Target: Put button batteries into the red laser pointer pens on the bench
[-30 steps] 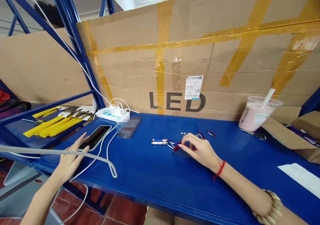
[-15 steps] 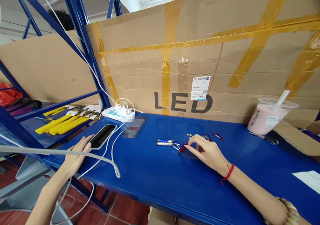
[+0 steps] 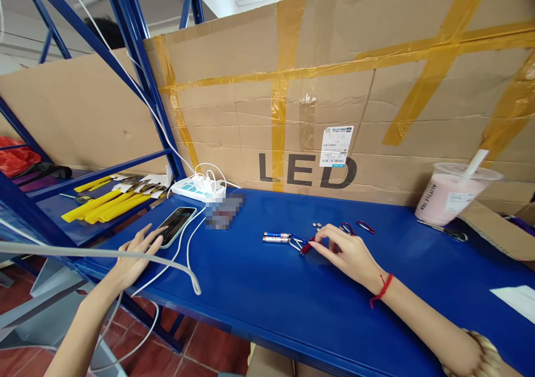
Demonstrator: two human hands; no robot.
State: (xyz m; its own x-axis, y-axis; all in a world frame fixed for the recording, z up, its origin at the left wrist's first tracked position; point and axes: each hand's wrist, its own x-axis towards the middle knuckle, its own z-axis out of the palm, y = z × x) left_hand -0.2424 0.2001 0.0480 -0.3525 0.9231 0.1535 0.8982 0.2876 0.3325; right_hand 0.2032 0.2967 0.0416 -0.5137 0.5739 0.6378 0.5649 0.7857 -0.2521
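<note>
My left hand (image 3: 132, 257) lies flat with fingers spread, its fingertips touching the near end of a smartphone (image 3: 177, 225) whose screen is lit. My right hand (image 3: 348, 253) rests on the blue table (image 3: 292, 304), thumb and forefinger pinched on a small red flashlight (image 3: 307, 247). Two blue and silver mini flashlights (image 3: 276, 237) with clips lie just left of it. Small round button cells (image 3: 317, 226) and red carabiner clips (image 3: 359, 227) sit just beyond the hand.
A white power strip (image 3: 196, 188) with cables stands at the back left. Yellow strips (image 3: 104, 205) lie on the left shelf. A pink drink cup (image 3: 447, 198) stands at the right, next to an open carton (image 3: 497, 229). A cardboard wall marked LED (image 3: 307, 169) closes the back.
The phone screen has lit up and my left fingers now reach onto it. My right hand stays pinched on the red flashlight. The view has shifted slightly.
</note>
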